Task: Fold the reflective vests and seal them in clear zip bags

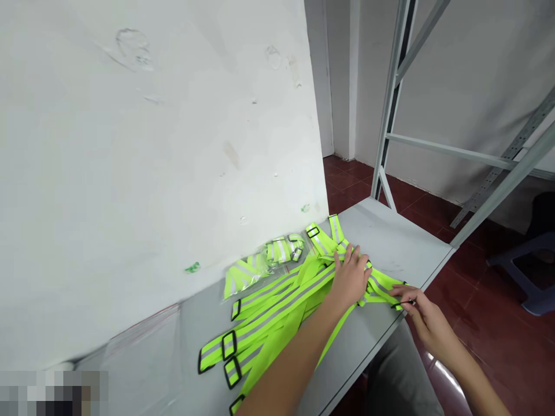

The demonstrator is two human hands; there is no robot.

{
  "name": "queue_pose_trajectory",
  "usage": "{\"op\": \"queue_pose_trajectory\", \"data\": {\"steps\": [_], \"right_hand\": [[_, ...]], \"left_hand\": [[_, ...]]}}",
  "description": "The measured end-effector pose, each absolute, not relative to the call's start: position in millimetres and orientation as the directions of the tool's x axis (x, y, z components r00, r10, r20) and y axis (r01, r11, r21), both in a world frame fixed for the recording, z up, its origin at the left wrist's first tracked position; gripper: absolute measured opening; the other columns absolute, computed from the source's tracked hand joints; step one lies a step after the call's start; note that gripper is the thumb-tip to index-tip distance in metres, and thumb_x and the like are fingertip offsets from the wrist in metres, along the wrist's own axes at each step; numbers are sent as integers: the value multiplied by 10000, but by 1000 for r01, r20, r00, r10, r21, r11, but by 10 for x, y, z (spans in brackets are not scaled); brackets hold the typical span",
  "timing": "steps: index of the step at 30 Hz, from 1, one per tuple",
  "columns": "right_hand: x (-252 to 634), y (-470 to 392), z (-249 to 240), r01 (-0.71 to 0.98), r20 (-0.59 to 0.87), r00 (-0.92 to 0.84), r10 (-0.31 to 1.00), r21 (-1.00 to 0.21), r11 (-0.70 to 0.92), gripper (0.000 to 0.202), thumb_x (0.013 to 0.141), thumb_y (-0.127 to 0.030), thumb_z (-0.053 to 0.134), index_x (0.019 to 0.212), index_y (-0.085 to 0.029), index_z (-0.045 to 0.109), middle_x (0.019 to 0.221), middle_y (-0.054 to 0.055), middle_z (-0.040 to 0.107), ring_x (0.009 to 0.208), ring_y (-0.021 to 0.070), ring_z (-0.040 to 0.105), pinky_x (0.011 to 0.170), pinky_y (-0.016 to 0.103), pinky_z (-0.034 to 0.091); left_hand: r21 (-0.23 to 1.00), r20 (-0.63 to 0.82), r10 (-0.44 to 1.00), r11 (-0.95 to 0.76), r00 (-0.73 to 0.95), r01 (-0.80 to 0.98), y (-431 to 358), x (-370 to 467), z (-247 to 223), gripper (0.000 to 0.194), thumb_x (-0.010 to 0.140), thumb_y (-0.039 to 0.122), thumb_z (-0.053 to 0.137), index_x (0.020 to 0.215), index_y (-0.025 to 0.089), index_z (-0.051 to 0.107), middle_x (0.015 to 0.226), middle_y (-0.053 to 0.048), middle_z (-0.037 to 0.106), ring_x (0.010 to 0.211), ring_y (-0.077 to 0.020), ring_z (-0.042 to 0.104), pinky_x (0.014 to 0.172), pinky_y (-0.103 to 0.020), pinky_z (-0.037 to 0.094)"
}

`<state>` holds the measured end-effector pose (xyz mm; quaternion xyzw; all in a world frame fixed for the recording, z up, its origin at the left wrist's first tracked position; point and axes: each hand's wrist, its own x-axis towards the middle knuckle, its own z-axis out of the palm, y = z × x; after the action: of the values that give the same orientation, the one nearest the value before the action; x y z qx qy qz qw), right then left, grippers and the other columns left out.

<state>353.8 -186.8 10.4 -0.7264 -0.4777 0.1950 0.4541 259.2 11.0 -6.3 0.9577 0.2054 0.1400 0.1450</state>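
Neon yellow-green straps with grey reflective stripes (277,300) lie in a long heap on the grey table, with black buckles (229,345) at their near left ends. My left hand (352,271) rests on the far right part of the heap, its fingers spread over the straps. At the table's front edge, my right hand (416,309) pinches a black buckle at the end of a strap. Two clear bags with folded straps (281,249) lie behind the heap against the wall.
An empty-looking clear plastic bag (139,358) lies on the table (403,231) at the left. A white wall (173,144) rises behind it. A metal shelf frame (392,86) stands at the right end, and a blue-grey stool (529,271) is on the red floor.
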Motion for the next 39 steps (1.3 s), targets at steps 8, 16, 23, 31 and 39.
{"op": "queue_pose_trajectory", "data": {"steps": [8,16,23,31,39], "right_hand": [[3784,-990,204,530,244,576,780,-838,-129,217,923,-402,410,952,-219,524,894,63,631,819,205,595,753,322,462],[3758,29,32,582,162,364,917,-808,-88,151,854,-357,509,941,-235,487,842,19,650,780,191,614,712,298,451],[3793,146,-168,665,119,429,895,-713,-224,201,797,-372,575,907,-222,498,769,8,571,711,193,545,674,299,406],[3798,182,-128,662,41,513,857,-655,-364,257,828,-458,552,850,-203,525,867,92,634,809,231,588,709,307,407],[3960,-234,52,595,-74,451,889,-718,-361,392,843,-559,504,762,-197,633,812,96,711,756,252,631,667,328,439]], "left_hand": [[313,254,414,-890,874,331,-30,2408,-131,487,981,432,255,1390,207,393,1530,-114,306,1447,-290,142,1116,-635,179],[349,304,466,-866,831,358,-192,2277,-274,456,968,383,318,1221,92,561,1323,-172,560,1349,-289,388,1142,-492,271],[483,502,496,-840,708,246,-181,2273,-326,248,923,227,423,1006,186,654,1063,-83,683,1126,-214,568,1060,-440,404],[453,525,537,-833,660,317,-232,2253,-175,250,870,269,524,1095,237,629,1089,-91,600,1091,-272,501,966,-491,423],[451,482,627,-776,611,441,-201,2188,-157,275,888,302,496,1114,290,654,1240,-103,564,1125,-317,488,946,-572,394]]}}
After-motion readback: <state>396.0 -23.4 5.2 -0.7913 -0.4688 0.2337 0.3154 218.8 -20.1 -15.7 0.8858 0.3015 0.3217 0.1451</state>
